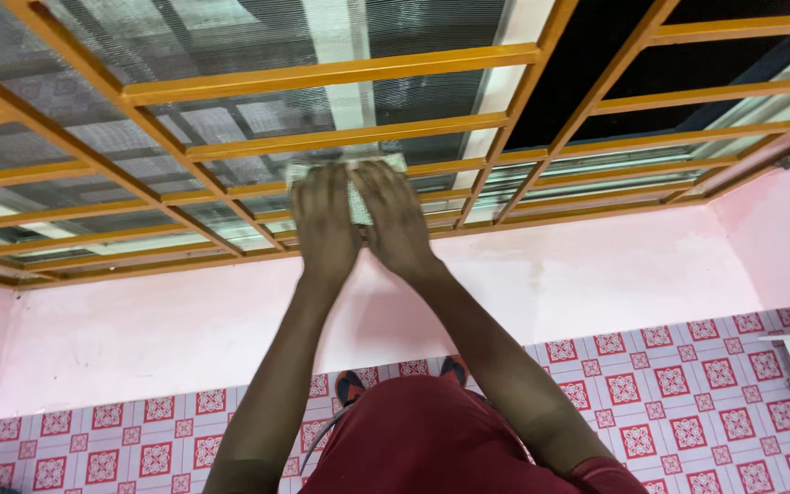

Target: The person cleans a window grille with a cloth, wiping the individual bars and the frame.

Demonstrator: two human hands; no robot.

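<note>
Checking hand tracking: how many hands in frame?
2. Left hand and right hand lie side by side, both pressed on a pale cloth against the orange window grille. No other hands visible.

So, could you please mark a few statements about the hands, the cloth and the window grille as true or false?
1. Both hands press one cloth against the grille. True: the left hand and right hand lie side by side on the cloth.
2. The grille bars are blue. False: the grille is orange-yellow.
3. The wall below the window is pink. True: the wall is pink.
4. The floor is plain grey. False: the floor has white tiles with red patterns.
5. The right hand holds a spray bottle. False: it rests flat on the cloth.
</note>
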